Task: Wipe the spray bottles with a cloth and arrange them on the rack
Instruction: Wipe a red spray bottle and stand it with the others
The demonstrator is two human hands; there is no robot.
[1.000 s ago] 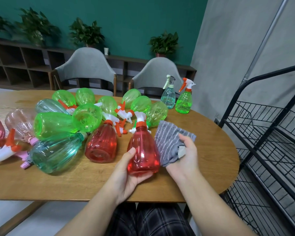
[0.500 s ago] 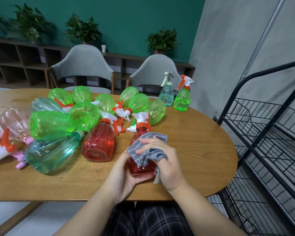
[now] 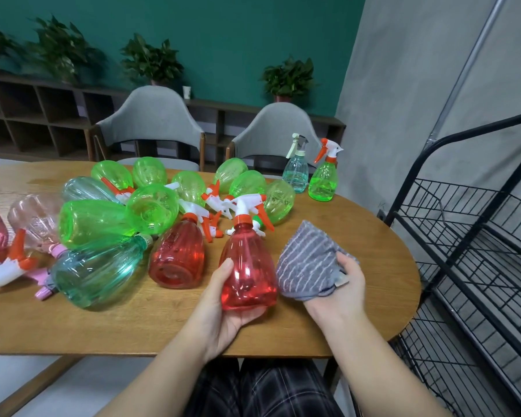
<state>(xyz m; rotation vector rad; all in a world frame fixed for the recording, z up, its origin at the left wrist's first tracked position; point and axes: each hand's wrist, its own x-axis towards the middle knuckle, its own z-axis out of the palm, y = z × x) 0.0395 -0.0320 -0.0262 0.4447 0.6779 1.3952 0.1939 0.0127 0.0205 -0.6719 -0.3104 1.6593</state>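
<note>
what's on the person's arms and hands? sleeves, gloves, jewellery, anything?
Nothing worn. The left hand and right hand are bare, with no gloves, rings, watch or bands in view. Both forearms are uncovered to the frame edge; no sleeve shows. Fingernails are short and unpainted. Below them, dark plaid trousers.

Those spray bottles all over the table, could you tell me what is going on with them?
A seated person is cleaning them one at a time. The left hand holds a red spray bottle upright at the near table edge, and the right hand holds a grey striped cloth just beside it. Most other bottles lie on their sides on the wooden table; two stand at the far end. The black wire rack on the right shows no bottles.
</note>
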